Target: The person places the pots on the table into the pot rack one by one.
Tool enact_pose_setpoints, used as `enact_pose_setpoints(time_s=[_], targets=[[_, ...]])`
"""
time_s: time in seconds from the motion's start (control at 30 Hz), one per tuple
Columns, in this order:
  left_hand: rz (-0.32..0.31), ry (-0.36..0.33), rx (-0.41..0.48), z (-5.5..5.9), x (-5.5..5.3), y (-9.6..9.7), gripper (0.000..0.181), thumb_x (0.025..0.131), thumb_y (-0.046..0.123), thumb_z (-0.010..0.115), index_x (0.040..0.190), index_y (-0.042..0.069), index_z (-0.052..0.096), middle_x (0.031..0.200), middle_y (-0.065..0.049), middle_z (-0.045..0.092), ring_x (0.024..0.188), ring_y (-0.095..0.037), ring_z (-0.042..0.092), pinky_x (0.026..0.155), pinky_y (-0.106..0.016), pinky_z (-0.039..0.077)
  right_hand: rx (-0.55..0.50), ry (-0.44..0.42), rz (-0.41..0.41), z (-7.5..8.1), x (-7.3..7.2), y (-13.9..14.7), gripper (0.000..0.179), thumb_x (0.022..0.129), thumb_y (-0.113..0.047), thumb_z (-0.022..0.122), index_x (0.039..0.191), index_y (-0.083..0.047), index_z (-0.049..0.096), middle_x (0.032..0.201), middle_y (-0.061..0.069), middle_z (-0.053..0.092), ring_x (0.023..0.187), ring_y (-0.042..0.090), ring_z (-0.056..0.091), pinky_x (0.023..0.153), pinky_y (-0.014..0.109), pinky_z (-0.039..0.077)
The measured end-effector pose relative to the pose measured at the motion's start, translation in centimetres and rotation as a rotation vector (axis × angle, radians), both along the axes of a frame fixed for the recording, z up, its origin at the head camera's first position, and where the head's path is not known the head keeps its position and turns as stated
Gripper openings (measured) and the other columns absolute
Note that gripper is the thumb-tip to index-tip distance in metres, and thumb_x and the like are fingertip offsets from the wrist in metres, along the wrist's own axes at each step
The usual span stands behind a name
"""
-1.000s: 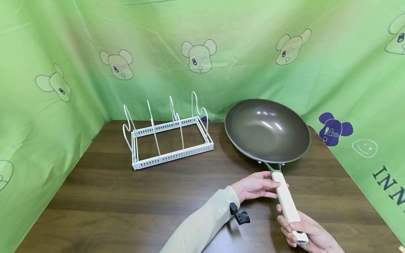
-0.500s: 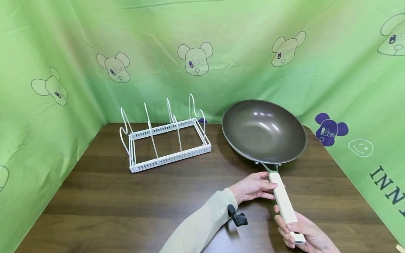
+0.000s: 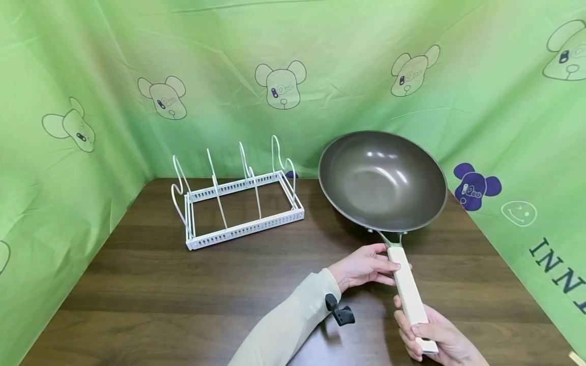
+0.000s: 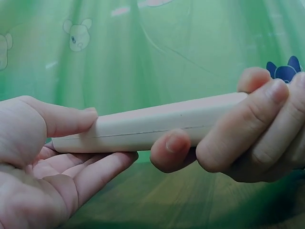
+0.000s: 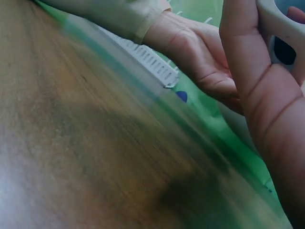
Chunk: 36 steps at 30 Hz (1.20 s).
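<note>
Gripping the tail end of a cream handle (image 3: 409, 292), the right hand (image 3: 428, 333) has its fingers curled round from the left side and its thumb on top. Farther up, near the metal bracket (image 3: 394, 240), the left hand (image 3: 366, 267) pinches the same handle, thumb above and fingers beneath, as the left wrist view shows.

The dark wok (image 3: 384, 188) at the handle's far end is at the right rear of the wooden table (image 3: 160, 295), its bowl facing up and tilted toward the person. Whether its base touches the wood, I cannot tell.

Left of the wok, near its rim but apart from it, stands a white wire rack (image 3: 244, 231), a slotted rectangular frame with upright loops. It sits slightly askew, its right end farther back than its left. The pale left sleeve (image 3: 284, 320), with a black clip (image 3: 341, 311) near the cuff, slants across the table in front. In the right wrist view, sleeve and left hand cover part of the rack.

Green cloth (image 3: 220, 30) printed with bear heads closes off the back and both sides, close behind the wok.
</note>
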<state>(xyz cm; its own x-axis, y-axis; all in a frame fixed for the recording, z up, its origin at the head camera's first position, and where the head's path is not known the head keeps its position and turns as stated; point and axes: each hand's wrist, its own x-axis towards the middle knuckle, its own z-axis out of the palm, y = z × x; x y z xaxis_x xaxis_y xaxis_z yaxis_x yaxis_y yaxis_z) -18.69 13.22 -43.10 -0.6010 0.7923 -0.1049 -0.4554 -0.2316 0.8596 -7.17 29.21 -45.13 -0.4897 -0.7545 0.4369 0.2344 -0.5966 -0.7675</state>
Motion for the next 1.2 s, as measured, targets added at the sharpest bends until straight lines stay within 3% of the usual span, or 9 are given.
enact_pose_setpoints(time_s=[0.1,0.2,0.27,0.43,0.57,0.7,1.0,1.2], targets=[[-0.005,0.024,-0.008,0.6,-0.1,-0.3,0.032,0.095,-0.015,0.050,0.119,0.005,0.054,0.131,-0.036,0.052,0.104,-0.030,0.066,0.080,-0.034,0.057,-0.010,0.018,-0.003,0.0,0.0,-0.3,0.048,0.098,0.013,0.022,0.144,-0.002,0.028,0.080,0.022,0.022,0.056,0.036,0.024,0.041,0.042,0.019],[-0.010,0.043,-0.015,1.1,-0.1,-0.5,0.031,0.095,-0.015,0.051,0.116,0.007,0.055,0.130,-0.035,0.053,0.095,-0.023,0.067,0.071,-0.029,0.057,-0.021,0.034,-0.016,-0.1,0.0,-0.7,0.050,0.098,0.014,0.022,0.144,-0.002,0.027,0.081,0.022,0.023,0.056,0.037,0.024,0.041,0.044,0.019],[-0.013,0.055,-0.021,1.5,-0.1,-0.7,0.030,0.094,-0.015,0.052,0.113,0.007,0.055,0.129,-0.035,0.054,0.103,-0.031,0.067,0.072,-0.030,0.057,-0.026,0.039,-0.027,-0.3,0.0,-0.9,0.051,0.097,0.015,0.022,0.144,-0.002,0.027,0.081,0.022,0.024,0.056,0.037,0.024,0.041,0.044,0.020],[-0.005,0.081,-0.034,2.1,0.0,-1.1,0.028,0.093,-0.016,0.054,0.106,0.009,0.054,0.126,-0.036,0.056,0.119,-0.049,0.054,0.073,-0.033,0.058,-0.025,0.071,-0.055,-0.4,0.0,-1.5,0.052,0.095,0.017,0.020,0.144,-0.002,0.026,0.082,0.023,0.027,0.056,0.040,0.026,0.042,0.047,0.022],[0.019,0.123,-0.032,2.4,0.1,-1.2,0.022,0.094,-0.012,0.055,0.106,0.007,0.055,0.122,-0.037,0.057,0.112,-0.045,0.061,0.066,-0.029,0.057,-0.020,0.094,-0.067,-0.3,-0.1,-1.9,0.053,0.095,0.019,0.020,0.144,-0.001,0.026,0.083,0.023,0.028,0.057,0.041,0.028,0.044,0.049,0.024],[0.046,0.141,0.007,2.5,0.3,-1.1,0.021,0.095,-0.011,0.056,0.101,0.009,0.053,0.122,-0.042,0.053,0.111,-0.051,0.059,0.062,-0.028,0.056,-0.008,0.113,-0.078,-0.1,-0.1,-2.1,0.054,0.093,0.020,0.019,0.143,-0.001,0.026,0.083,0.024,0.029,0.057,0.042,0.030,0.044,0.050,0.025],[0.099,0.139,0.029,3.1,0.5,-1.8,0.029,0.091,-0.017,0.056,0.101,0.009,0.047,0.121,-0.045,0.051,0.110,-0.056,0.056,0.073,-0.039,0.058,0.047,0.137,-0.116,-0.5,-0.3,-2.2,0.062,0.087,0.028,0.021,0.143,0.000,0.029,0.086,0.025,0.035,0.058,0.044,0.035,0.045,0.053,0.029],[0.076,0.189,0.081,3.8,0.2,-2.7,0.033,0.091,-0.020,0.053,0.105,0.009,0.046,0.121,-0.049,0.047,0.108,-0.060,0.054,0.070,-0.037,0.058,-0.001,0.138,-0.097,-0.1,-1.0,-3.3,0.057,0.089,0.026,0.025,0.140,0.001,0.030,0.083,0.022,0.030,0.055,0.039,0.030,0.044,0.050,0.029]])
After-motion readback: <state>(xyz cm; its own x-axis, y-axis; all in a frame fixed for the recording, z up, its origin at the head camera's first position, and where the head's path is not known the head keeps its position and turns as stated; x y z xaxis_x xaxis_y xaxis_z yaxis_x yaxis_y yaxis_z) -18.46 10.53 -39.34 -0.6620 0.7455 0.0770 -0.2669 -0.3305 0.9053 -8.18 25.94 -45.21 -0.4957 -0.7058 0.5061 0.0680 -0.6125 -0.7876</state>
